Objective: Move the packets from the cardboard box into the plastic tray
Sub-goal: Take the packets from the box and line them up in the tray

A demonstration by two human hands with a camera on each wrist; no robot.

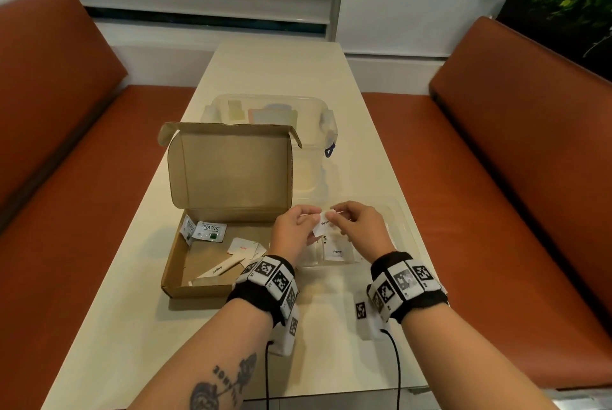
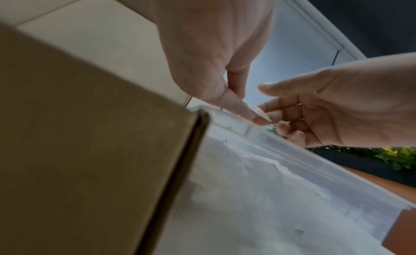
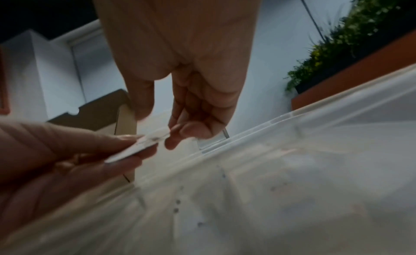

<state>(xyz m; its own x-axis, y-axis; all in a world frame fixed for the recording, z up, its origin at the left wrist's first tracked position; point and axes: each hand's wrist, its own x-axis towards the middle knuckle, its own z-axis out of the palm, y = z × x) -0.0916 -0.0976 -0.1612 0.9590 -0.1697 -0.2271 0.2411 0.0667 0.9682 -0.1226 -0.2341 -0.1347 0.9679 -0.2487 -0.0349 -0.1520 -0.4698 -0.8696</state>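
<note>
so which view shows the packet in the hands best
The head view: the pepper packet faces the camera, its print partly legible, pinched between the left hand and right hand above the plastic tray. The right wrist view shows it edge-on and blurred; the left wrist view shows only a sliver at the fingertips.

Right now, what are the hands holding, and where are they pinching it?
Both hands hold one white pepper packet above the plastic tray. The left hand pinches its left edge; the right hand pinches its upper right edge.

Both hands – L (image 1: 293, 230), R (image 1: 359, 227) – pinching.
</note>
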